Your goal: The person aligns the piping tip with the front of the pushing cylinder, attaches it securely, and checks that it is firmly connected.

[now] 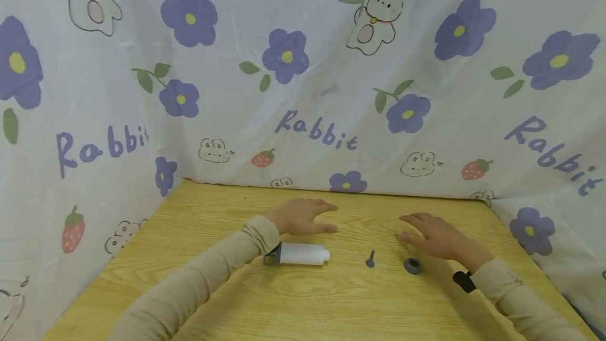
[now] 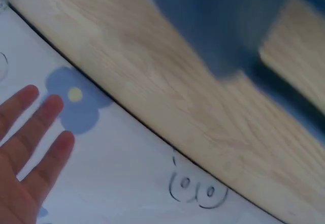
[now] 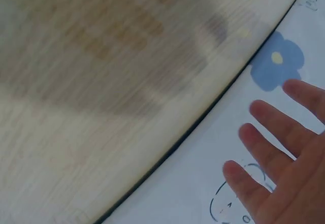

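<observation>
A person's left hand (image 1: 303,217) hovers palm-down, fingers spread and holding nothing, just behind a white plastic bottle (image 1: 303,254) lying on its side on the wooden table (image 1: 293,304). The bottle looks light, smooth and rigid, best taken around its cylindrical body; its dark end piece is perhaps a cap or clip, hard to tell from here. Near it to the right sit a small grey pin (image 1: 370,260) and a ridged grey ring (image 1: 412,266). The right hand (image 1: 437,237), fingers loose, hovers beside the ring.
</observation>
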`<state>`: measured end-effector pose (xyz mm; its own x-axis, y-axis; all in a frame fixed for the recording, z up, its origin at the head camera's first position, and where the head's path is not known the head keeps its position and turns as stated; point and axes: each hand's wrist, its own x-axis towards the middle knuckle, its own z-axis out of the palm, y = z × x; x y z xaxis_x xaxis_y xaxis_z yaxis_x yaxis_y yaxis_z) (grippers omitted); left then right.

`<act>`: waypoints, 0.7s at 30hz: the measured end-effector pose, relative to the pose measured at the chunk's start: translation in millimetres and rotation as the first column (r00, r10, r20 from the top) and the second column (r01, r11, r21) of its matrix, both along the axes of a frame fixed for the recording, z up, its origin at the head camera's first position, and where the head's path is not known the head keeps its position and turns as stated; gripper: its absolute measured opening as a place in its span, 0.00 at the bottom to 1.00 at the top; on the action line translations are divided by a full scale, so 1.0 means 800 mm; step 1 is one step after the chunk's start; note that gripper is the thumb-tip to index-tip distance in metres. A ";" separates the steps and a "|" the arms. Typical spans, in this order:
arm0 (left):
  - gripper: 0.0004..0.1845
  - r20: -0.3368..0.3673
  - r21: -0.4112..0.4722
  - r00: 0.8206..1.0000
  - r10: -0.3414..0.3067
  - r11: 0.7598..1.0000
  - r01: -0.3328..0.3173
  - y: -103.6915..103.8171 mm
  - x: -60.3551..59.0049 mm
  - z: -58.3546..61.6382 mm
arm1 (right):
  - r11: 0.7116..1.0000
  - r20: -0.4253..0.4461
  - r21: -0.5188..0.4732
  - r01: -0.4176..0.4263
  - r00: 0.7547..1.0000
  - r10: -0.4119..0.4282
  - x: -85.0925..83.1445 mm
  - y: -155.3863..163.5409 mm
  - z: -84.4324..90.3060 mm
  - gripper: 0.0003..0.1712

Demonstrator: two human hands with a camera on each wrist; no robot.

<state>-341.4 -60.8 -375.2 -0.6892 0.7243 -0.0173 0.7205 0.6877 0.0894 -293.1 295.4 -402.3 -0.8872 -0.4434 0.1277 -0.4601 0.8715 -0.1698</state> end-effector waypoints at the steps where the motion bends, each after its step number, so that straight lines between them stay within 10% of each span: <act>1: 0.39 0.011 -0.005 1.000 -0.011 1.000 0.011 0.002 0.004 0.001 | 1.000 0.017 0.002 -0.009 1.000 0.009 0.003 -0.002 -0.002 0.34; 10: 0.39 -0.001 -0.062 0.998 -0.056 0.997 0.056 0.018 0.023 0.015 | 0.999 0.077 0.022 -0.049 0.996 0.047 0.019 -0.010 -0.008 0.35; 21: 0.37 0.153 -0.027 0.974 -0.166 0.985 0.172 0.067 0.034 0.006 | 0.992 0.131 0.082 -0.095 0.988 0.084 0.029 -0.015 -0.006 0.34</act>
<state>-313.9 -7.1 -370.3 -0.5445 0.8266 -0.1421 0.8070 0.5625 0.1800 -269.7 283.3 -407.4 -0.8499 -0.5263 -0.0265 -0.5164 0.8418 -0.1571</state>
